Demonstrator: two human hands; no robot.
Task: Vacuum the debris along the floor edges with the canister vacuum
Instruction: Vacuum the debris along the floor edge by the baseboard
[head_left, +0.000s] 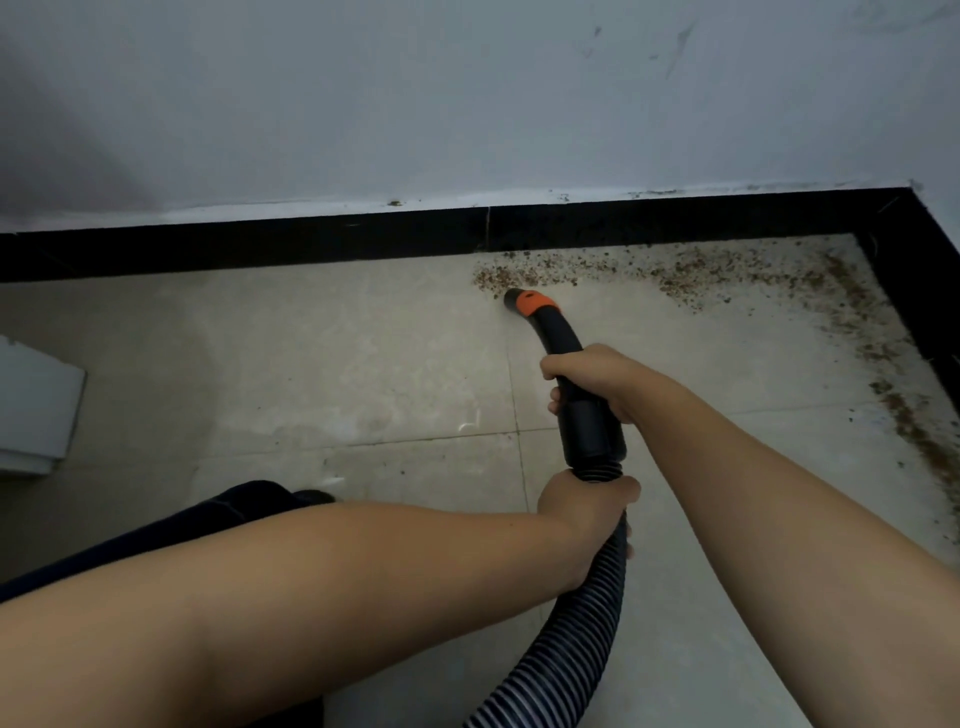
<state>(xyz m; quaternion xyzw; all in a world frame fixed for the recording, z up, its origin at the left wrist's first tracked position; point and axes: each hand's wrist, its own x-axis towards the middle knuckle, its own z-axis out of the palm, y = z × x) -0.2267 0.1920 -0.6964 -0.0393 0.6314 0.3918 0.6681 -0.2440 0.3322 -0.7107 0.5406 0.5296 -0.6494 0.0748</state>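
The floor (363, 364) left of the nozzle (524, 301) is open. Ahead, the black skirting (260, 244) and wall (415, 104) block the way; at right, the corner closes the room. A pale box (36, 405) stands far left.

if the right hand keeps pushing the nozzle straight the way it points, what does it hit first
The right hand aims the nozzle up-left toward the wall. Its tip already sits at the near edge of the brown debris, so that comes first; the black skirting lies just beyond, though depth is hard to judge.
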